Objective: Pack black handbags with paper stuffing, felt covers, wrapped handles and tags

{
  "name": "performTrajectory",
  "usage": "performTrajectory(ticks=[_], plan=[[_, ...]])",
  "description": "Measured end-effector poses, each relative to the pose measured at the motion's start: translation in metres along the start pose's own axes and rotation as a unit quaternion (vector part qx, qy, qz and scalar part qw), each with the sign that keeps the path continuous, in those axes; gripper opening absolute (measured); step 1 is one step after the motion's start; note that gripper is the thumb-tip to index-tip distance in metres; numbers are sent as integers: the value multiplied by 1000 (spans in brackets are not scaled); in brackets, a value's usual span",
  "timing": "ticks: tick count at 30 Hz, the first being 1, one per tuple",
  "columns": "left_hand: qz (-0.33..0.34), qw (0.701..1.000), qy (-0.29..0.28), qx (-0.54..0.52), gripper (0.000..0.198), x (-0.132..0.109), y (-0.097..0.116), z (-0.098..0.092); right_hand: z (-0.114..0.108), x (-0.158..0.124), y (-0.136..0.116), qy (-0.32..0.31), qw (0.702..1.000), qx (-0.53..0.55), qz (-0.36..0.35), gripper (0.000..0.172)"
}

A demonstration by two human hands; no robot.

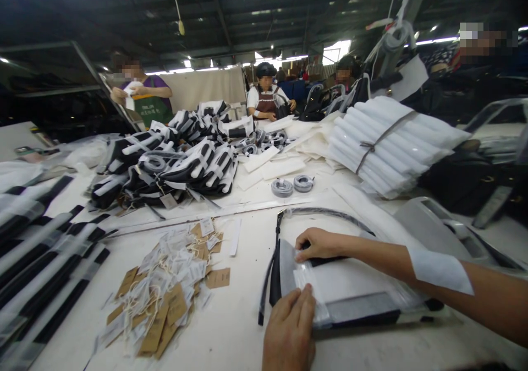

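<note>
Right of a heap of tags (177, 302), I saw a bag (363, 320) in plastic wrap (315, 299), apparently being straightened, calling next for steady touch: right hand (317, 245) curled, left hand (289, 329) loosely bent, grips unclear.

factory workshop, metal roof beams (219, 10), broad white worktable (235, 327), heaped wrapped bags (192, 164), piled tags (173, 299), aproned workers (150, 107)

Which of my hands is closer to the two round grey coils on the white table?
Your right hand. It's on your side of the coils, at the upper part of the black bag in pale wrapping. Your left hand is farther back, lower at the bag's left end.
</note>
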State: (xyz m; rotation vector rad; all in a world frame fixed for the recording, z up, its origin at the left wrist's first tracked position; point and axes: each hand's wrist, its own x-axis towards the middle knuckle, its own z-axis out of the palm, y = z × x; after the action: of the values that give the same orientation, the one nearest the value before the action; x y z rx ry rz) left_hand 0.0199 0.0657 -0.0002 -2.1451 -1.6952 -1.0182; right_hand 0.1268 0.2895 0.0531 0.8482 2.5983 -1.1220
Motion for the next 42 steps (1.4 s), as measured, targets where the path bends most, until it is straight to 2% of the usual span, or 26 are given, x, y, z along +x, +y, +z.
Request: performTrajectory(ticks=[7, 13, 16, 19, 22, 25, 27, 30, 33, 35, 36, 37, 39, 42], plan=[[-5, 1000, -17, -3, 68, -3, 0, 0, 5, 25, 19, -3, 999, 2, 32, 51], [-34, 999, -31, -12, 76, -2, 5, -5, 8, 25, 8, 18, 996, -71, 41, 39], [-42, 998, -42, -10, 76, -2, 6, -8, 10, 23, 0, 54, 992, -97, 56, 41], [-44, 997, -66, -9, 77, -3, 6, -10, 9, 17, -8, 120, 984, -110, 71, 43], [-43, 996, -73, -10, 80, -3, 6, -9, 3, -7, -15, 184, 974, -113, 63, 38], [-40, 996, -75, -14, 79, -4, 5, -8, -1, -51, -10, 220, 967, -120, 43, 37], [-43, 995, -82, -25, 80, -3, 5, -11, 0, -88, 5, 252, 957, -137, 37, 39], [-36, 989, -111, -86, 77, 2, 0, -25, 13, -137, 43, 359, 914, -176, 63, 46], [-72, 960, -174, -206, 52, 26, -14, -45, 36, -164, 78, 392, 898, -148, 132, 59], [-168, 923, -207, -276, 27, 56, -29, -52, 52, -170, 92, 394, 900, -103, 156, 65], [-226, 904, -200, -303, 22, 74, -38, -50, 59, -170, 95, 401, 899, -82, 157, 67], [-280, 889, -163, -325, 23, 93, -48, -46, 65, -170, 98, 412, 896, -66, 153, 68], [-325, 881, -113, -324, 27, 129, -67, -28, 74, -168, 100, 440, 886, -42, 142, 69], [-391, 846, -109, -346, 27, 167, -85, 9, 82, -167, 103, 467, 874, -14, 129, 66]])
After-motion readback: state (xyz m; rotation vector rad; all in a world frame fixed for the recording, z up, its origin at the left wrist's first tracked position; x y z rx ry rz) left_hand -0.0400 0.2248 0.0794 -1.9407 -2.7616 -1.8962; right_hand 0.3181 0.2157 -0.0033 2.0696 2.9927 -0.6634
